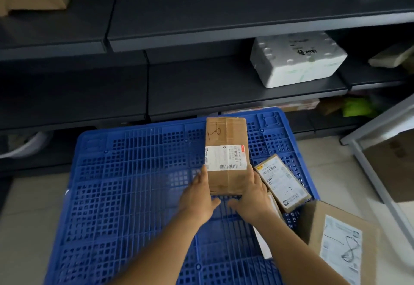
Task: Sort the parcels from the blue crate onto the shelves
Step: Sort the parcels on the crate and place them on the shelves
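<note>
Pretty dim and soft overall, with the dark shelves swallowing detail in shadow, brighter light on the pale floor at right, motion blur on both hands, and obvious wide-angle bending toward the edges.

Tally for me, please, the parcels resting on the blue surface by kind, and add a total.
Plain brown cardboard boxes: 2, the box marked 1-6 and the large box.
Small label-covered parcels: 1, the small parcel.
Total: 3.

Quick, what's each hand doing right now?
Left hand: holding the left side of the brown parcel.
Right hand: holding the same parcel's right side.
</note>
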Demonstrator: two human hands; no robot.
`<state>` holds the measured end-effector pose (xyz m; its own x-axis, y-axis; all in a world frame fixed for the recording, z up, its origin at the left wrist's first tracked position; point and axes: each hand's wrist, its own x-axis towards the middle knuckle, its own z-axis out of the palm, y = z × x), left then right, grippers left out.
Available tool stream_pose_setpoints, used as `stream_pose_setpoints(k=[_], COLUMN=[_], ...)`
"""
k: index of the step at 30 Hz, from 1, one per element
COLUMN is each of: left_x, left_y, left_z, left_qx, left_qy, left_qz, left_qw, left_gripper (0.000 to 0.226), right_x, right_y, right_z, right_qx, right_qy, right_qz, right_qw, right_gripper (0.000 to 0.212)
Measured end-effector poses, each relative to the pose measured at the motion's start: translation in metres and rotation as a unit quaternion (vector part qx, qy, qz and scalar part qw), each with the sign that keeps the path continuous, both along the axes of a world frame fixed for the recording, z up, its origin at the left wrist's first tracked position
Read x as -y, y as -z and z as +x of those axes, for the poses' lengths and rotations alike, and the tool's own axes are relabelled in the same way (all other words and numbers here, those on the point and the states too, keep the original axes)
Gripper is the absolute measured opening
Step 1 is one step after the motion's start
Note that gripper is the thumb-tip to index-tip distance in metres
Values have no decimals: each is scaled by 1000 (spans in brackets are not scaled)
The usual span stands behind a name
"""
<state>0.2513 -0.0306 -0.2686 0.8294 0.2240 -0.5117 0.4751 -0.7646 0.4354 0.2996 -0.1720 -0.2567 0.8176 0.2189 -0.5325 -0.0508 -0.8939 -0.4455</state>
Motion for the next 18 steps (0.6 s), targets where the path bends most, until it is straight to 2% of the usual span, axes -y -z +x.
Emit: stream_pose_setpoints(k=[9,18], left_x=[8,-5], left_y=[26,1], left_z=[18,-11], left_qx=[3,62], left_qy=[-127,-230], left_qz=[-94,-95], left_qw=[987,967], left_gripper=[106,97], right_x=[0,-15], right_y=[33,16], right_z=[20,9], right_qx=[-4,19], right_qy=[-13,-67], right_qz=[33,64], right_qw=[999,995], right_gripper=[121,111])
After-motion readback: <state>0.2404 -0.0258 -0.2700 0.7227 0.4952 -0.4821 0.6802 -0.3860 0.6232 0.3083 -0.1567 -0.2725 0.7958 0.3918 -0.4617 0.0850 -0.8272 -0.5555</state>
